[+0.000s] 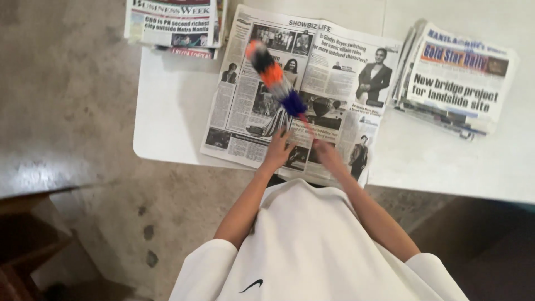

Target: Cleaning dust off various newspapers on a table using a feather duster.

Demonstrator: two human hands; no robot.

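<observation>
Two bare hands rest at the near edge of the open black-and-white newspaper spread [312, 89] on the white table [167, 117]: the left hand [277, 149] lies flat on it with fingers splayed, while the blurred right hand [325, 150] is closed around the thin handle of a fluffy orange, black and blue duster [274, 75], whose head slants across that spread. Beyond, a folded stack of newspapers [454, 78] sits right of the spread and another stack of papers [174, 25] sits far left.
</observation>
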